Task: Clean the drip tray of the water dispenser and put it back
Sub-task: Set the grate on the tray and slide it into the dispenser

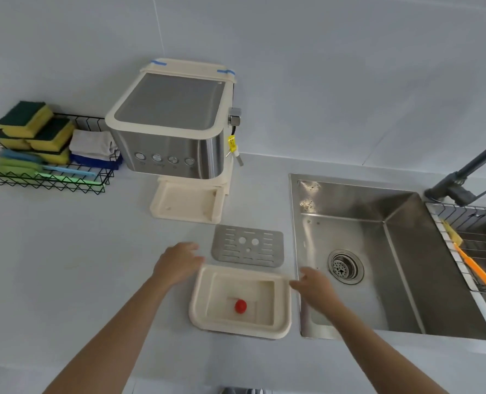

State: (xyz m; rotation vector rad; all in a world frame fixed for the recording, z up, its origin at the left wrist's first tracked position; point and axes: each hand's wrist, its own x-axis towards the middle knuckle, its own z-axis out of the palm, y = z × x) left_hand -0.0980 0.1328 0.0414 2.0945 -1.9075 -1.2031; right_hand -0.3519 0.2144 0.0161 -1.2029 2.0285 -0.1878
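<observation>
Progress looks early: the cream plastic drip tray sits out on the pale grey counter, well apart from the steel-and-cream water dispenser, its slotted metal grate lifted off and lying just behind it. Washing in the stainless sink and refitting both seem still ahead. Left hand and right hand flank the tray — fingers loosely spread, grasping nothing; whether either touches the rim is unclear.

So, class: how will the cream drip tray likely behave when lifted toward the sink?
The drip tray looks like moulded plastic, so probably stiff and light. Its wide, shallow shape should sit steady. The small red piece inside may slide if it tilts.
</observation>
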